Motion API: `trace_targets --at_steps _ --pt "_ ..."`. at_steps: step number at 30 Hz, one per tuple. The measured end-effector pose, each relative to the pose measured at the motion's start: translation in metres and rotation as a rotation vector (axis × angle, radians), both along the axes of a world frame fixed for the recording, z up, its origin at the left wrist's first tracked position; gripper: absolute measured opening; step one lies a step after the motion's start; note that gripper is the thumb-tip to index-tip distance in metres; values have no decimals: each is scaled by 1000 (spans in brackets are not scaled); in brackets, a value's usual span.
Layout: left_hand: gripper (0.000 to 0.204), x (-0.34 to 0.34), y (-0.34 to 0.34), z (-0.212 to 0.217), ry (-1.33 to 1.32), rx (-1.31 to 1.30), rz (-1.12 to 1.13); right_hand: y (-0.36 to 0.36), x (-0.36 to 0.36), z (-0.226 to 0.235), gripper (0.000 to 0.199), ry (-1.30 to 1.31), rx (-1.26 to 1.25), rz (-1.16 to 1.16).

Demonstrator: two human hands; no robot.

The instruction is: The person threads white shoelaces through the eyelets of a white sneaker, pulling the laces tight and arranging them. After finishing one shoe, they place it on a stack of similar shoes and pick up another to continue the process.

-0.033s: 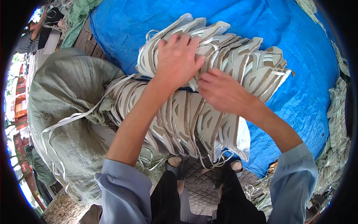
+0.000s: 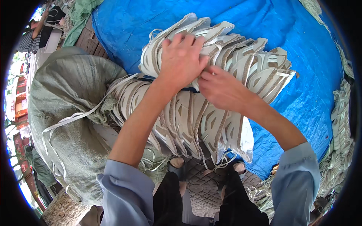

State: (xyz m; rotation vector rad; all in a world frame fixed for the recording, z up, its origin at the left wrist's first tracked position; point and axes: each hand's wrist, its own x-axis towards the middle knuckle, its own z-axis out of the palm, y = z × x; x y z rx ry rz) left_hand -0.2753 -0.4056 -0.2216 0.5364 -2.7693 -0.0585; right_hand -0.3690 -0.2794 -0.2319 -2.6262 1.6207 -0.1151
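Note:
A thick row of stacked beige and white shoe uppers (image 2: 260,71) with brown edging lies on the blue sheet. My left hand (image 2: 181,60) rests on its left part, fingers spread, thumb pointing toward my right hand. Close beside that thumb is my right hand (image 2: 222,88), its fingers curled and pinched together at the uppers' near side. Whatever sits between those fingertips is hidden. A second row of similar uppers (image 2: 184,120) runs below my forearms, nearer to me, with thin white laces (image 2: 226,160) trailing from its lower edge.
On the left bulges a large grey-green woven sack (image 2: 64,101), with a white strap (image 2: 71,119) across it. The blue plastic sheet (image 2: 313,75) spreads behind the uppers. More pale bundles (image 2: 341,120) line the right edge. Below are my feet on patterned paving (image 2: 205,188).
My right hand's fingers have shifted very slightly upward beside the left thumb. My left hand stays on the uppers.

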Motion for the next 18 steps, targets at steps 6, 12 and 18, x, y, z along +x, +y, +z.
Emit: trace_targets --at_steps 6,12,18 --pt "35 9 -6 -3 -8 -19 41 0 6 -14 22 223 -162 -16" --pt "32 15 -4 -5 43 -28 65 -5 -28 -16 13 162 -382 -178" --pt "29 -5 1 -5 1 10 127 -15 -34 -21 12 -168 -279 -297"
